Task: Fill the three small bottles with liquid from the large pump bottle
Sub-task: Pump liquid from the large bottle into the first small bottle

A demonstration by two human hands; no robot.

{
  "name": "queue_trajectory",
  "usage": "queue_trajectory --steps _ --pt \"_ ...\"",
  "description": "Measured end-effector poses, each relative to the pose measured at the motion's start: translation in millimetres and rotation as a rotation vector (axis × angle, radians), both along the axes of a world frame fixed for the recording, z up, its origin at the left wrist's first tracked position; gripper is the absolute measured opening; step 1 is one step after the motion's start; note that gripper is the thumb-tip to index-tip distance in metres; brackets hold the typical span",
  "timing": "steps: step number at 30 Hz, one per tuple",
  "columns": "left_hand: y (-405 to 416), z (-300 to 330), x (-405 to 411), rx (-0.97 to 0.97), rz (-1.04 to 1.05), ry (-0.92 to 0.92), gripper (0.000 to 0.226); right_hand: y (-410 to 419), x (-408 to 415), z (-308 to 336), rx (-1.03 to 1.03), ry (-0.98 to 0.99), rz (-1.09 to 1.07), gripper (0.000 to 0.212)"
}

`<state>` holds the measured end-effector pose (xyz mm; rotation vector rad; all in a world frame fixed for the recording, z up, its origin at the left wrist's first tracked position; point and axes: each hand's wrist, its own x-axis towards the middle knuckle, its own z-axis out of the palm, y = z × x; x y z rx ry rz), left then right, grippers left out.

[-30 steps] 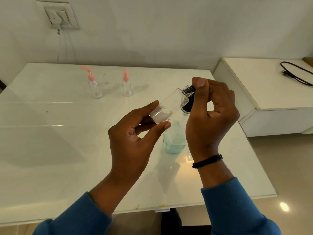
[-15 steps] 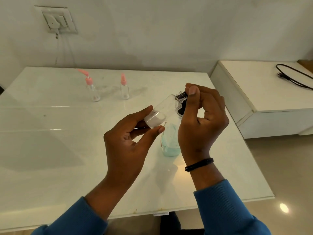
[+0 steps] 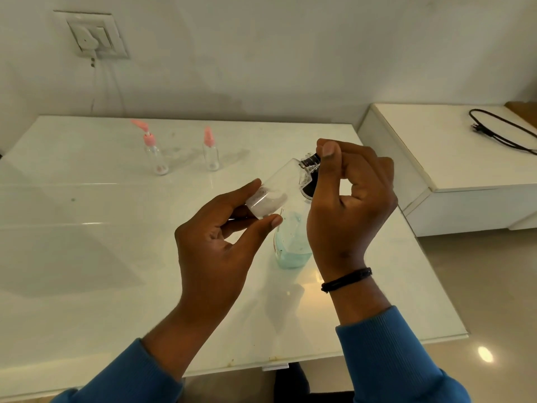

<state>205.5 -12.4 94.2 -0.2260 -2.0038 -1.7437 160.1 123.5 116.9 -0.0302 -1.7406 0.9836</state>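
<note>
Glossy white tabletop, reflecting light and meeting the wall along its far edge. Standing upright toward the far side, two small clear bottles just apart from each other: left small bottle wearing a pink pump top, right small bottle wearing a pink pointed cap. Sitting nearer, right of centre, large bottle holding pale blue liquid, partly hidden behind the hands.

Pink caps, blue sleeves, bluish liquid
</note>
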Motion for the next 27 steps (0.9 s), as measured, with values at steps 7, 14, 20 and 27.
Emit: queue_trajectory --steps 7,14,20,27 --pt "-0.9 -0.6 0.3 -0.012 0.009 0.008 0.046 -4.0 -0.6 -5.4 -0.022 0.018 -0.005 0.024" --pt "-0.3 -0.2 0.1 -0.004 -0.001 0.018 0.045 -0.3 -0.5 0.3 -0.007 0.005 -0.019 0.023" --pt "-1.8 -0.3 0.1 -0.02 0.007 0.005 0.045 -1.5 -0.9 -4.4 -0.01 0.003 -0.007 0.026" --pt "-0.8 1.1 0.2 -0.025 0.013 0.006 0.045 -0.7 -0.6 -2.6 0.001 0.005 -0.02 0.024"
